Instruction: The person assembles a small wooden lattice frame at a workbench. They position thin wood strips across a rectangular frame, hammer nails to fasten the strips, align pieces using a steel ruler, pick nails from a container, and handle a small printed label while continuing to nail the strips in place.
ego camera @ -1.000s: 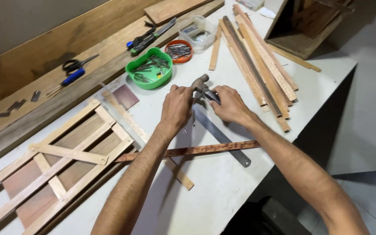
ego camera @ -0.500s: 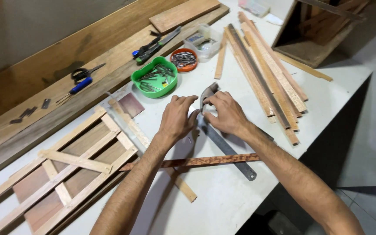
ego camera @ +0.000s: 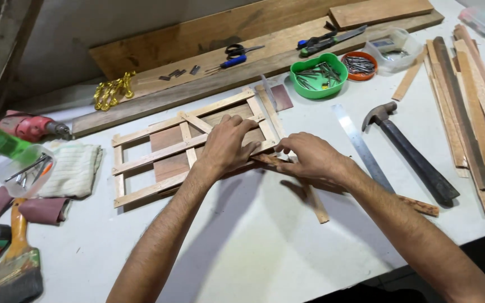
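We've let go of the hammer [ego camera: 408, 150]; a second ago both hands were on it, now it lies off to the right beside the steel ruler [ego camera: 361, 147]. Our left hand [ego camera: 228, 147] presses flat, fingers spread, on the wooden slat frame [ego camera: 158, 163], and our right hand [ego camera: 312, 160] pinches the reddish strip [ego camera: 422, 205] at the frame's lower right corner. Looks like we're onto lining things up rather than nailing. Around us: a white worktable [ego camera: 254, 247], a green bowl of nails [ego camera: 311, 68], loose slats [ego camera: 467, 101], planks along the wall, a drill [ego camera: 26, 130] and brush [ego camera: 19, 264] on the left.
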